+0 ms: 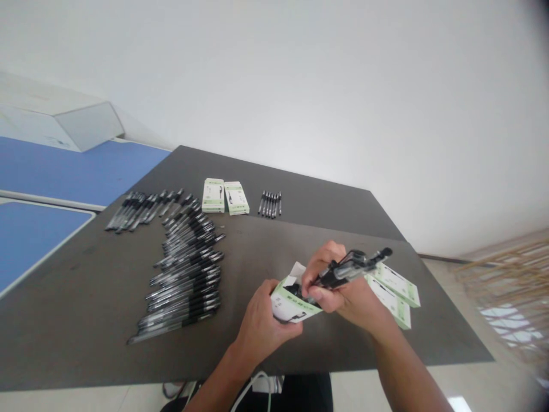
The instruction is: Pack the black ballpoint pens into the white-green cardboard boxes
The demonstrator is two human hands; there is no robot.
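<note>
- At far left, I have a blue desk sitting beyond the dark surface, its edge trimmed in white.
- On the surface's left side, a fanned row of pens lies with black caps and clear barrels, angled toward me.
- Just beside it, a long bank of pens runs down the surface, the pens laid side by side and partly overlapping.
- Toward the back, a pair of green-and-white boxes stands apart from the pens, lying flat and just beside each other.
- Right of that pair, a small bunch of loose pens lies close together near the surface's far edge.
- Below the surface's near edge, a white cable curves out of view.
- Center, my left hand grasps an opened box, its white flap lifted.
- Next to it, my right hand is clenched around several pens, their lower ends at the box's mouth, hidden behind my fingers.
- Under my right hand, two more boxes lie overlapping on the surface.
- At far right, a woven bamboo screen stands off the surface, on the floor.
</note>
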